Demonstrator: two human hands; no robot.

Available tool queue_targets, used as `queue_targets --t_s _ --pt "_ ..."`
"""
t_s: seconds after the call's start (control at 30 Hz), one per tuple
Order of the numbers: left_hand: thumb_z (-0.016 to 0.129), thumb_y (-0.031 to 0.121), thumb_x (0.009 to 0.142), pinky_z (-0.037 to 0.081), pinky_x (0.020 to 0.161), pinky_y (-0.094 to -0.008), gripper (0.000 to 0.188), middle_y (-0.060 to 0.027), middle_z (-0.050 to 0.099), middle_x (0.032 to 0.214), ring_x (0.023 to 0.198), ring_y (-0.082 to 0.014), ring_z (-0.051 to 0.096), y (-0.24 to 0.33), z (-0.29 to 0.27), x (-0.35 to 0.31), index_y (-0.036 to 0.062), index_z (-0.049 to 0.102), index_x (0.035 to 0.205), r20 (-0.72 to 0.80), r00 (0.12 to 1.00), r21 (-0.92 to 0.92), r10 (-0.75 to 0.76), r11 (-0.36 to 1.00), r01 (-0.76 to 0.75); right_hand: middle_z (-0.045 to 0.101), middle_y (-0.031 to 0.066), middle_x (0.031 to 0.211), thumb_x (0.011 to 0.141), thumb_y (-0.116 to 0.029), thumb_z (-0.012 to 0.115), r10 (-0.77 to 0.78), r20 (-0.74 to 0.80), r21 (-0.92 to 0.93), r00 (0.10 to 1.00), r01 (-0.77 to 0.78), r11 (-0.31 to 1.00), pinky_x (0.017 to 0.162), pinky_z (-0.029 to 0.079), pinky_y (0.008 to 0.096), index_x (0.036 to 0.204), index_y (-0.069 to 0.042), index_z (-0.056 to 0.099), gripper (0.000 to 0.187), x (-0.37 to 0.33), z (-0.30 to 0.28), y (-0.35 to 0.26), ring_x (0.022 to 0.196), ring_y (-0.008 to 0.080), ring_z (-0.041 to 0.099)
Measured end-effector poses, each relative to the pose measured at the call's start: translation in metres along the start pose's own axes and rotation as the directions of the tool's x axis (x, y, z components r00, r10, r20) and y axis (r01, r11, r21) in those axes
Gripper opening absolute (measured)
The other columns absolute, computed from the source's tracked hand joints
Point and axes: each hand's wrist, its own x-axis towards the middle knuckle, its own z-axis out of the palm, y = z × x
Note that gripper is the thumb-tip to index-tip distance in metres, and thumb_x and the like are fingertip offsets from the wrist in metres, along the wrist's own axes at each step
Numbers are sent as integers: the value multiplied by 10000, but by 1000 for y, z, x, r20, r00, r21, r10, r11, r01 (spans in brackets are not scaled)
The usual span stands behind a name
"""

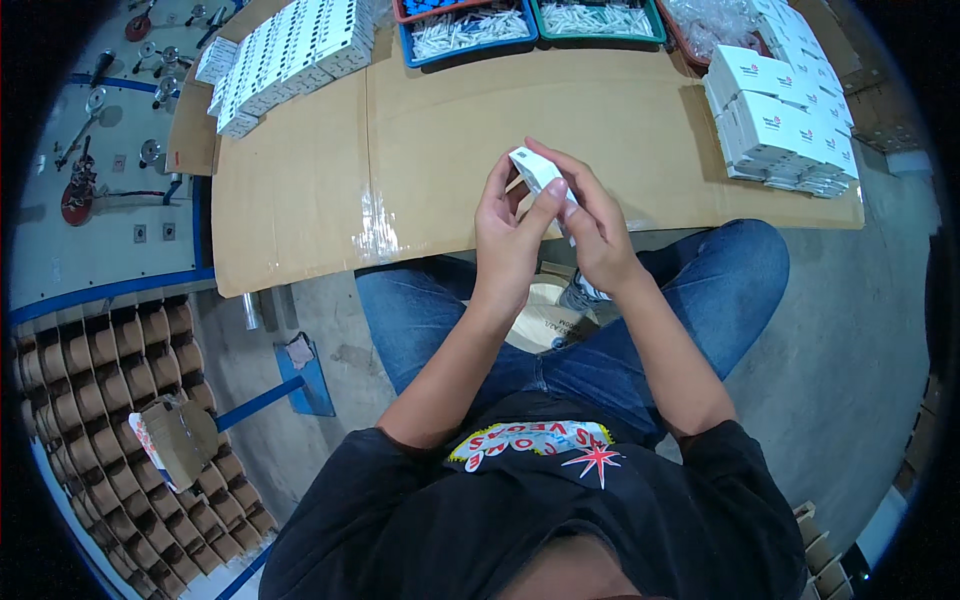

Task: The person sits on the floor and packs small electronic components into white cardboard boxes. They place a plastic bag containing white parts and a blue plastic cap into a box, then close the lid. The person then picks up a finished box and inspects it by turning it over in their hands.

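Seated worker at a cardboard-covered tabletop, seen from above. A small white box lies between the left hand and the right hand, gripped by both in front of the body. The box is tilted, its upper end leaning toward the left and its lower part partly hidden behind the right hand. The left hand borders it on the left, with bent fingers beside and behind the box and the thumb laid across its near face. The right hand encloses the other side: its fingers curve over from the right, the foremost reaching the upper end, while its thumb lies just below the left thumb. The hidden fingertips cannot be made out. The hands and box appear over the near edge of the tabletop, well apart from the other goods.

At the far left stand rows of white cartons; at the right, a pile of white packages. Along the far edge, between these groups, sit a blue tray and a green tray, both filled with small white pieces. Jeans-clad legs show below the hands.
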Motion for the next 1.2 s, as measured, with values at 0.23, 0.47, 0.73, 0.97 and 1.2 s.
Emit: queue_targets --t_s 0.23,0.47,0.73,0.97,1.2 --pt "798 184 933 506 1042 -351 779 -183 549 1386 1265 -221 567 7 3 -4 -91 365 1519 19 997 47 69 996 -70 517 156 1551 1121 -227 462 10 -10 122 1000 -9 992 1094 449 329 1561 7 431 500 -5 6 -4 1336 212 557" --pt "813 169 919 503 1051 -353 816 -185 536 1411 1273 -229 570 4 2 -5 -98 349 1535 -4 993 48 119 992 -118 570 178 1515 1137 -215 384 -38 -54 -49 998 36 998 999 502 318 1524 13 495 462 -8 8 -7 1222 219 639" --pt "772 171 960 461 1073 -337 802 -158 560 1382 1263 -204 558 0 8 -11 -118 324 1559 -19 981 82 191 979 -189 601 222 1464 1117 -151 375 -110 -95 -149 989 95 984 1080 497 386 1476 52 528 440 -10 8 -8 1306 324 632" --pt "765 170 962 467 1073 -341 789 -152 549 1389 1279 -207 549 -2 7 -10 -105 326 1556 -2 985 109 173 979 -172 612 223 1450 1119 -147 367 -112 -103 -168 988 94 981 1082 499 387 1464 61 535 437 -10 9 -11 1299 324 638" --pt "813 187 925 487 1072 -358 834 -155 540 1402 1294 -219 554 -4 2 -7 -57 334 1563 -9 988 73 156 985 -155 563 226 1502 1117 -167 392 -107 -80 -77 991 101 992 1108 460 376 1462 51 543 435 -8 8 -7 1358 314 584"
